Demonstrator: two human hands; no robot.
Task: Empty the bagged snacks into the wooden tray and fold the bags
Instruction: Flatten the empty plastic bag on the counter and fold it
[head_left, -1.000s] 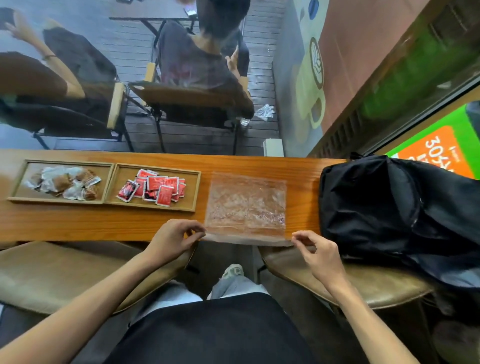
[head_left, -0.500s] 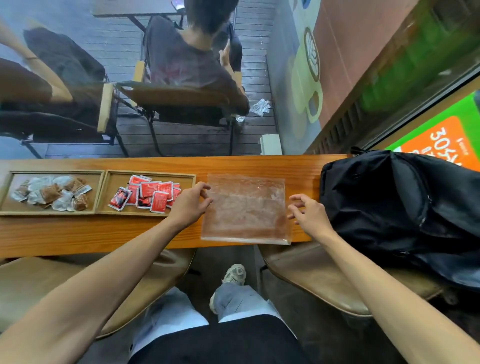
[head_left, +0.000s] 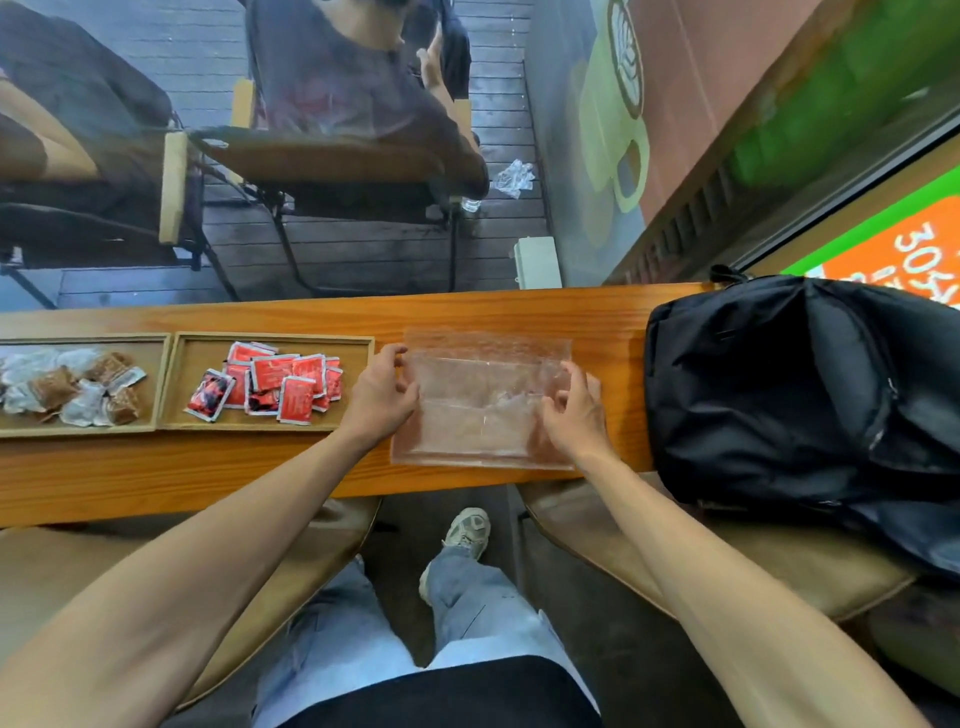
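An empty clear plastic bag (head_left: 480, 410) lies flat on the wooden counter (head_left: 208, 467), its near part doubled over toward the far edge. My left hand (head_left: 382, 395) pinches the bag's left edge, and my right hand (head_left: 574, 410) pinches its right edge. Left of the bag, a wooden tray (head_left: 358, 384) holds several red snack packets (head_left: 280, 387). A second wooden tray (head_left: 150, 384) at the far left holds several brown snacks in clear wrappers (head_left: 72, 387).
A black backpack (head_left: 800, 395) sits on the counter's right end, close to my right hand. Padded brown stools (head_left: 779, 561) stand below the counter. Beyond the glass, a person sits on a chair (head_left: 332, 161).
Both hands moved from the bag's near corners up along its sides. The near part of the bag is now folded over toward the far edge.
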